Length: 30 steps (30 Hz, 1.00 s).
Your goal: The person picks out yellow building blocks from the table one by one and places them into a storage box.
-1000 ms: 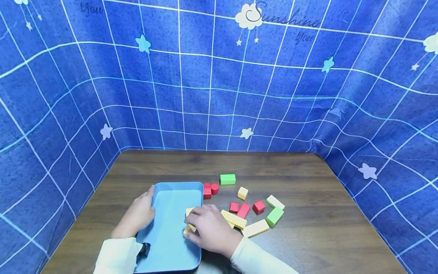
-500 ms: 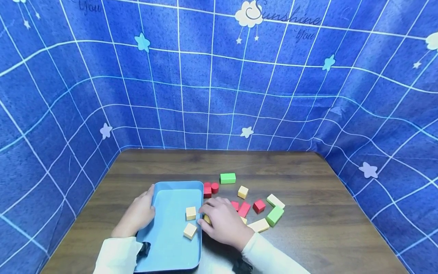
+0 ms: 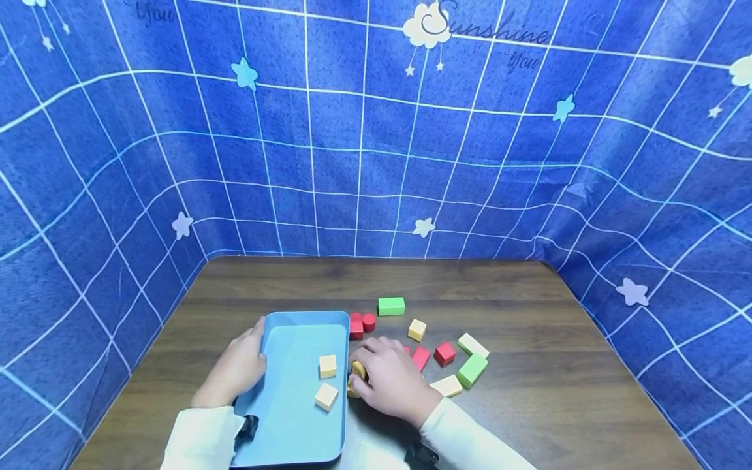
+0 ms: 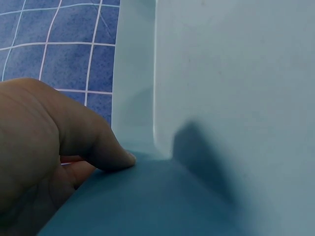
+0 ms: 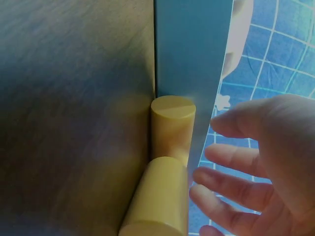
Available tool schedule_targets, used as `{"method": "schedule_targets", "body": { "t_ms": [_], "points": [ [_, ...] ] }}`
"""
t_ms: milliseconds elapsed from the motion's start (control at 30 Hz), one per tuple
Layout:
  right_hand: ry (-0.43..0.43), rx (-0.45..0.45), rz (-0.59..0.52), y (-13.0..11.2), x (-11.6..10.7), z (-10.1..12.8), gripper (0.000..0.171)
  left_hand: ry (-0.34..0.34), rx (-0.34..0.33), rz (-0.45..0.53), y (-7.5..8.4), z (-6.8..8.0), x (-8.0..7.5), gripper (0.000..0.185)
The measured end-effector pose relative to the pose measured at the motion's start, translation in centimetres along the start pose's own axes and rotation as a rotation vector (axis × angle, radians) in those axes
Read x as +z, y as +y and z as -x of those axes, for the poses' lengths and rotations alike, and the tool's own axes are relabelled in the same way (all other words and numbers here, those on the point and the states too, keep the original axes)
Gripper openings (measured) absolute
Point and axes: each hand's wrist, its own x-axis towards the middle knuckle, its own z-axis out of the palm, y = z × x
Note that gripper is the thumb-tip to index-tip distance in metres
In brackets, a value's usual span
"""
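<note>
My left hand [image 3: 237, 365] grips the left wall of a blue tray [image 3: 288, 418]; in the left wrist view the thumb [image 4: 110, 147] presses on the inner side, with other fingers partly hidden outside. Two yellow cubes, one behind [image 3: 328, 366] and one nearer [image 3: 326, 396], lie in the tray. Just outside the tray's right wall is my right hand [image 3: 390, 378], over two yellow cylinders. The right wrist view has one cylinder [image 5: 173, 130] standing against the wall and another [image 5: 160, 201] nearer the camera. Its fingers are spread loosely, with a visible gap to the cylinders.
Right of the tray lie a red cylinder [image 3: 369, 322], a red cube [image 3: 444, 354], a red block [image 3: 420, 358], two green blocks [image 3: 391, 306] [image 3: 472, 370], a pale block [image 3: 473, 345], a yellow cube [image 3: 417, 329] and a long yellow block [image 3: 448, 386]. A blue curtain [image 3: 376, 163] surrounds the table.
My right hand has let go of a yellow cube in the tray and moved right, over the wall, to the yellow cylinders. The left hand and the tray have stayed in place.
</note>
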Motion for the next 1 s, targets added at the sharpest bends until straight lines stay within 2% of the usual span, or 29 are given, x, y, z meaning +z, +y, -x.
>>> {"method": "schedule_targets", "body": {
  "t_ms": [467, 800, 1000],
  "points": [
    [-0.092, 0.045, 0.019, 0.22, 0.28, 0.11, 0.037, 0.008, 0.01, -0.001, -0.01, -0.07, -0.03, 0.072],
    [-0.152, 0.026, 0.028, 0.05, 0.26, 0.15, 0.051, 0.002, 0.01, 0.004, -0.12, -0.08, 0.02, 0.072],
    [-0.205, 0.052, 0.029, 0.04, 0.51, 0.21, 0.052, -0.011, 0.002, 0.011, -0.22, -0.08, 0.08, 0.072]
  ]
}}
